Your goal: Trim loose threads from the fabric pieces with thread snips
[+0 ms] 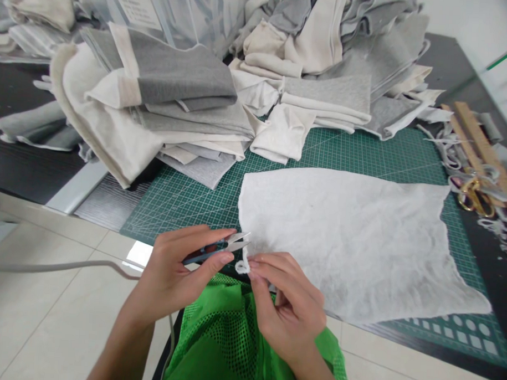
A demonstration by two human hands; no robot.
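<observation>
My left hand [179, 270] grips small thread snips [224, 246], blades pointing right toward the near-left corner of a white fabric piece [347, 237]. My right hand [287, 302] pinches a small loop of white trim [242, 265] at that corner, just below the blade tips. The fabric lies flat on a green cutting mat [363, 149]. Both hands hover over the mat's near edge, above a green mesh garment [227, 344] that I wear.
Stacks of folded grey and cream cloth [169, 98] crowd the back and left of the mat. Gold-handled scissors [473, 195], wooden rulers [483, 142] and fabric scraps lie at the right edge. A grey cable [59, 267] runs over the tiled floor at left.
</observation>
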